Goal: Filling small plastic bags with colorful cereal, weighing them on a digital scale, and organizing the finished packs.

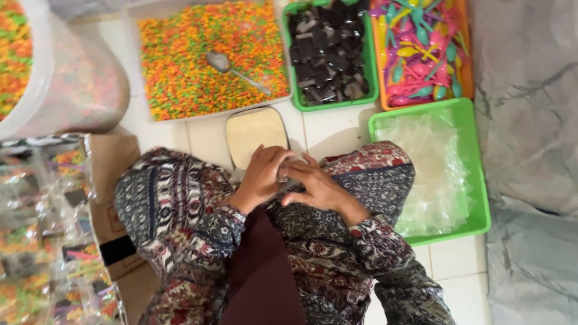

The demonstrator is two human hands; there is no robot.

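Note:
My left hand [263, 176] and my right hand [313, 183] meet over my lap, between my knees in patterned cloth. Both curl around a small clear thing [284, 173] held between them; most of it is hidden by the fingers. Just beyond the hands lies a flat cream-coloured rectangular lid or tray [256, 132] on the white tiled floor.
Ahead are a white tray of small orange, green and yellow bits [180, 66] with a metal spoon [235, 69], a green basket of dark pieces [328, 48], an orange basket of coloured plastic spoons [421, 48]. A green basket of clear bags [463, 114] sits right. Filled packets [42, 241] pile left.

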